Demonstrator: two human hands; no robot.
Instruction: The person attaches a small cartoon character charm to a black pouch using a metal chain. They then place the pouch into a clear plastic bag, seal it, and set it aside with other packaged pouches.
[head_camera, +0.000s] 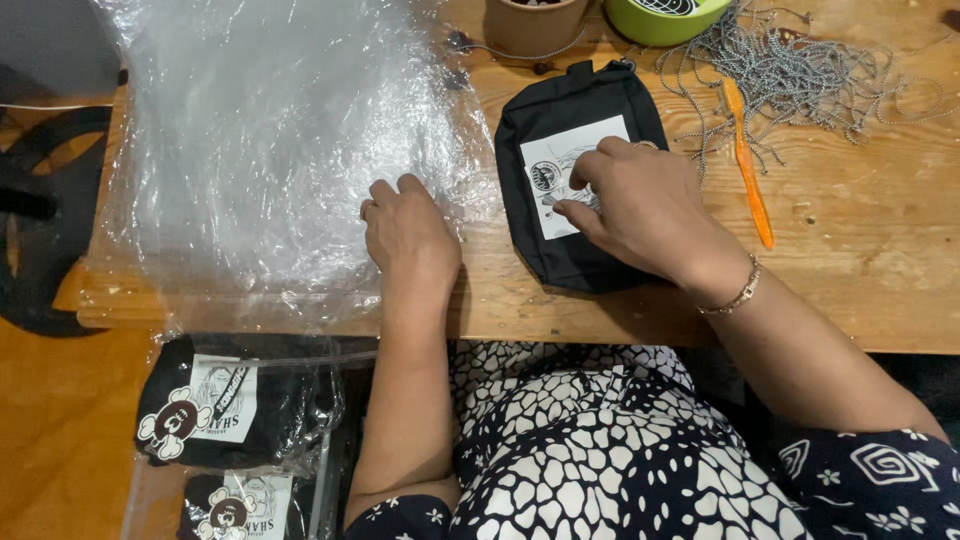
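Wooden table (880, 290), pretty cluttered. Left hand (408, 235) rests mid-frame, fingers curled loosely on the edge of the clear plastic bags (270, 150), gripping nothing. Right hand (640, 205) pinches the white card (560, 160) on the black pouch (530, 210), center-right. Orange tool (750, 170) and ball chains (800, 75) upper right.

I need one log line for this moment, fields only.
left hand: flat on clear plastic sheet | right hand: fingers on white card | black pouch: on wooden table
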